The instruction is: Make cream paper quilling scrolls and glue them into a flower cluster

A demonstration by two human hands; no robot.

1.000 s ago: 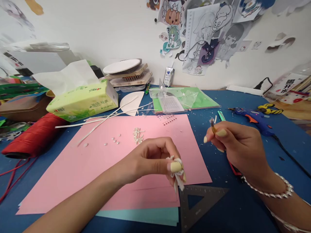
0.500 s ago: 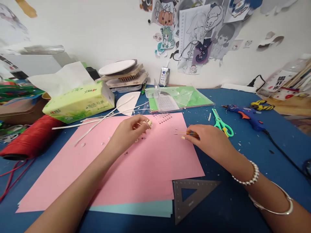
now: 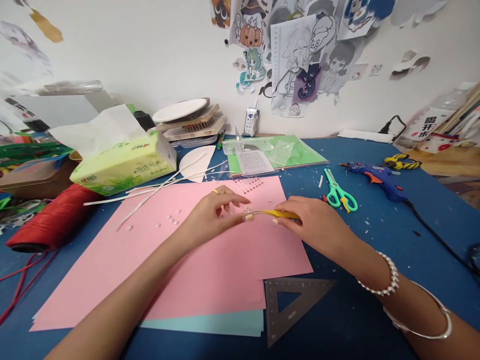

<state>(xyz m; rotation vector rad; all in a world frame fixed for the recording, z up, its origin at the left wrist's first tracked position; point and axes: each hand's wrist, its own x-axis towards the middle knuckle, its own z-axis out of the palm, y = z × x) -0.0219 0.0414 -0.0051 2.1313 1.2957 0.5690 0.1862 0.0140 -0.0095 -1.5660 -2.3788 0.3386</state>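
Note:
My right hand (image 3: 315, 220) is closed around yellow tweezers (image 3: 282, 214), whose tips point left. Those tips reach the thumb of my left hand (image 3: 213, 210), where its thumb and index finger stand apart. A small, shiny, pale cluster (image 3: 248, 210) shows between these fingertips; whether it is held or lies on the paper I cannot tell. Beneath both hands lies pink paper (image 3: 210, 280). Several small white beads (image 3: 170, 218) are scattered on it to the left of my left hand. Dark little stickers (image 3: 253, 187) in rows lie near the paper's far edge.
Scissors (image 3: 338, 191), a blue glue gun (image 3: 378, 180) and yellow-black pliers (image 3: 402, 162) lie to the right. A triangle ruler (image 3: 292, 305) is in front. A tissue pack (image 3: 123, 165) and red thread spool (image 3: 54, 220) stand left. Behind is a clear plastic box (image 3: 255, 160).
My left hand has moved right and its fingers have spread from a pinch. My right hand has brought the tweezers left to the left fingertips. The white beads at left now show more fully.

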